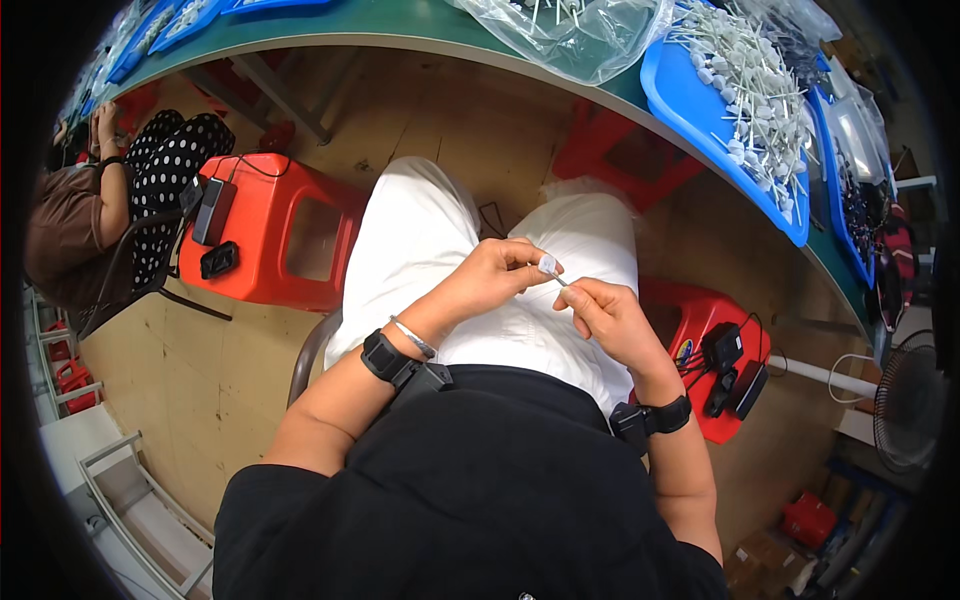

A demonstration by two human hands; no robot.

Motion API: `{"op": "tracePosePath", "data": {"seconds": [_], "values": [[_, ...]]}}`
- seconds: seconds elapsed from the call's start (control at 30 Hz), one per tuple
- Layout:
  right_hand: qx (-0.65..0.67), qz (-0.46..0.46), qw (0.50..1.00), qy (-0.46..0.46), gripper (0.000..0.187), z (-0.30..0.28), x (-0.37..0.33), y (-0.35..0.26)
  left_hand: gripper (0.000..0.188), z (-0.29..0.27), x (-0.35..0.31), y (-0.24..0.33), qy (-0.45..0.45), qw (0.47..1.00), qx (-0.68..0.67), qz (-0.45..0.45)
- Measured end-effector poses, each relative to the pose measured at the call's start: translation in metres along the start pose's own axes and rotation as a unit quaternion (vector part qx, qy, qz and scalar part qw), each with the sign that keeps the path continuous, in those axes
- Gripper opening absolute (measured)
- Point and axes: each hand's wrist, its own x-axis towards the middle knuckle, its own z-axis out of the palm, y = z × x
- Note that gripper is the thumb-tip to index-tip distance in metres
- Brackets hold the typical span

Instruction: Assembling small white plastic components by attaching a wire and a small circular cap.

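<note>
In the head view, a light, steady pinch that spares the stem [558, 280] from bending probably serves best, the pin [549, 267] lying above the lap [500, 335] between the left hand [488, 276], pinching at its white knob [546, 263], and the right hand [612, 318], pinching along its stem.

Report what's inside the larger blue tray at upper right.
A heap of pale-headed, thin-stemmed parts lies in the larger blue tray; bare blue shows along its left side. The heap hides the base beneath and anything buried.
</note>
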Motion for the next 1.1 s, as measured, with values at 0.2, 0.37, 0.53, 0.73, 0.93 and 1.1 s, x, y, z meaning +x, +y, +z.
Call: {"op": "tracePosePath", "data": {"seconds": [0.2,0.37,0.53,0.73,0.93,1.1], "values": [[0.012,0.05,0.998,-0.038,0.033,-0.007,0.0,-0.007,0.017,0.0,0.001,-0.009,0.014,0.998,0.053,0.018],[0.001,0.061,0.997,-0.042,0.033,-0.012,0.001,-0.009,0.017,0.001,0.003,-0.011,0.015,0.996,0.082,0.028],[-0.004,0.047,0.998,-0.041,0.033,-0.01,0.001,-0.005,0.017,0.0,0.003,-0.01,0.01,0.998,0.057,0.024],[-0.062,-0.058,0.996,0.036,0.023,-0.001,0.001,0.012,0.017,-0.001,0.001,-0.001,-0.018,1.0,-0.009,0.003],[-0.198,-0.165,0.96,0.111,0.016,0.004,0.001,0.012,0.018,-0.001,0.0,-0.003,-0.024,0.999,-0.025,0.004],[-0.332,-0.176,0.921,0.105,0.016,-0.003,-0.005,-0.008,0.018,-0.001,0.0,-0.007,-0.002,1.0,0.013,0.002]]}}
